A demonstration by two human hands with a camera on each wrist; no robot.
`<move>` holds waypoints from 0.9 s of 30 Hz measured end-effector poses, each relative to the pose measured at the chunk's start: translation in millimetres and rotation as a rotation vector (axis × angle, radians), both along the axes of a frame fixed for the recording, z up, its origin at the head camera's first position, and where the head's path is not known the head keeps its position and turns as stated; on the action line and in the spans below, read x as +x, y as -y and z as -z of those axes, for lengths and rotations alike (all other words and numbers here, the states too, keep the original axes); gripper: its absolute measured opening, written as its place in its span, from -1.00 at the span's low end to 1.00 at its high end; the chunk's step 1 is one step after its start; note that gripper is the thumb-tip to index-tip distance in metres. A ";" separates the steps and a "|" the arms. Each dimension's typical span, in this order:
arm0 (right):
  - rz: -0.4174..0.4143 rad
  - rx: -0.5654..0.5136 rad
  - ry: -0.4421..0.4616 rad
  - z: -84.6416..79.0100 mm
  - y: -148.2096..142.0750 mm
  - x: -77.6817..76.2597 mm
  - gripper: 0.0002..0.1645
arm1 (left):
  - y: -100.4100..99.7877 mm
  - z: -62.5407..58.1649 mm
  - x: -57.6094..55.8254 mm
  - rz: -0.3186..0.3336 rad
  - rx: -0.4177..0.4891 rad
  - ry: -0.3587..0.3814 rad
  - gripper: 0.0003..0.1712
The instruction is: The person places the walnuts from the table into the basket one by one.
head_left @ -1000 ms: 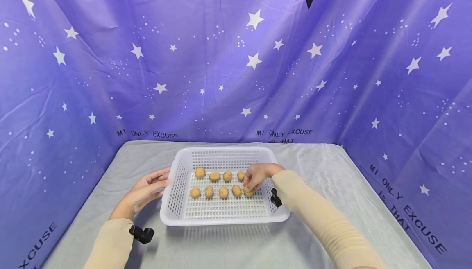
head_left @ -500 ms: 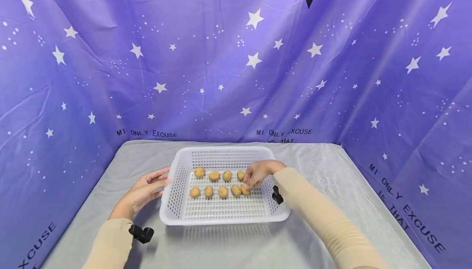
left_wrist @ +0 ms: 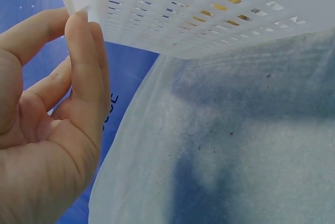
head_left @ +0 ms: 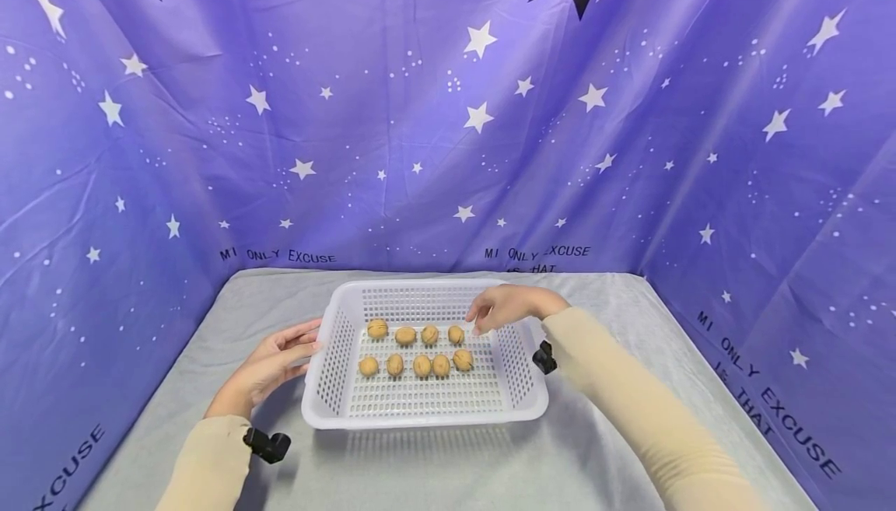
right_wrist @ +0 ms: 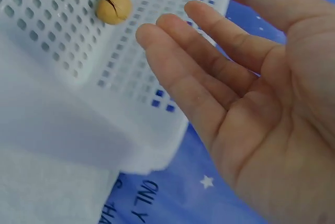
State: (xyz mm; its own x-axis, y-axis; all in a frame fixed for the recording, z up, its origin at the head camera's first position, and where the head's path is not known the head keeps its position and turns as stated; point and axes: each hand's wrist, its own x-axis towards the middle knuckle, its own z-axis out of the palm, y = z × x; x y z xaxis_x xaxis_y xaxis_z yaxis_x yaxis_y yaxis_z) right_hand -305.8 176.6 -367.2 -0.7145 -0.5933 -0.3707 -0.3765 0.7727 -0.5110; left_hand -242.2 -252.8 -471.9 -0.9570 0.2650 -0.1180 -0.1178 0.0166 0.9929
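In the head view, a white perforated plastic basket (head_left: 427, 421) holds walnuts in two rows. At its left rim my left hand (head_left: 269, 362) holds the edge; in the left wrist view, the fingertips of that hand (left_wrist: 63, 98) meet at the rim. My right hand (head_left: 509, 307) hovers over the back right part of the basket, its fingers loosely bent and holding nothing. Nearest to it is the right-end back-row walnut (head_left: 456, 334); the right-end front-row walnut (head_left: 463, 360) lies a little closer to me. The right wrist view shows a cracked walnut (right_wrist: 113, 8) beyond the fingertips.
A grey cloth (head_left: 392, 472) covers the table under the basket. A purple star-printed curtain (head_left: 392, 145) closes off the back and both sides. Each cream sleeve carries a small black wrist camera (head_left: 266, 444).
My right hand has shifted the right-end front-row walnut left, let go of it, and risen back and to the right. The walnut beside it also sits further left. My left hand stays put.
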 end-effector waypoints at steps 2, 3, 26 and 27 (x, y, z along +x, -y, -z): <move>-0.005 -0.027 -0.011 -4.5 -5.1 0.2 -0.56 | 0.6 0.5 -0.8 -0.001 -0.009 -0.005 -0.22; -0.013 -0.040 -0.020 -7.2 -7.8 0.6 -0.55 | 1.0 0.9 -1.3 -0.002 -0.017 -0.008 -0.22; 0.107 -0.237 -0.125 -5.8 -123.0 25.0 -0.51 | 5.3 -2.9 2.3 -0.011 -0.103 -0.058 -0.23; 0.121 -0.244 -0.121 -4.3 -126.8 27.4 -0.52 | 5.6 -4.0 2.2 -0.008 -0.113 -0.064 -0.24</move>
